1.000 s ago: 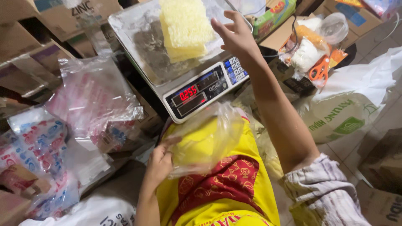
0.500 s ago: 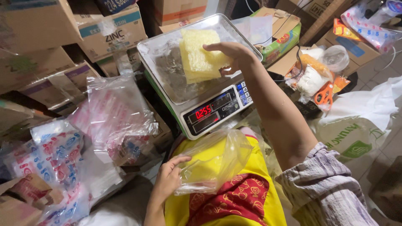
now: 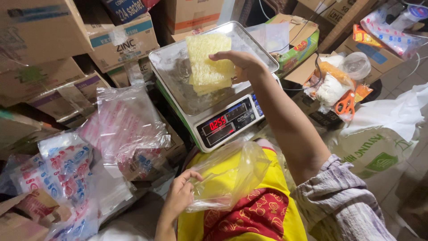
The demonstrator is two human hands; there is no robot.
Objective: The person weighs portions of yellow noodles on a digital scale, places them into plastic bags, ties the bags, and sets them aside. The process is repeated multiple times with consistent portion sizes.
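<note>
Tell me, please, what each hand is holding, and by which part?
The right hand grips a pale yellow noodle block by its right edge, above the scale tray. The left hand holds a clear plastic bag at its opening.

Scale pan (image 3: 178,67): glossy stainless metal. Noodle block (image 3: 208,60): rough, matt. Bag (image 3: 227,178): clear, crinkled, shiny plastic. Boxes (image 3: 122,42): matt cardboard.

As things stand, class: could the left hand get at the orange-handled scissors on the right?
Probably not easily. The left hand is pinching the clear plastic bag low at the lap, while the orange-handled scissors lie far across, beyond the raised right forearm, which crosses the way.
</note>
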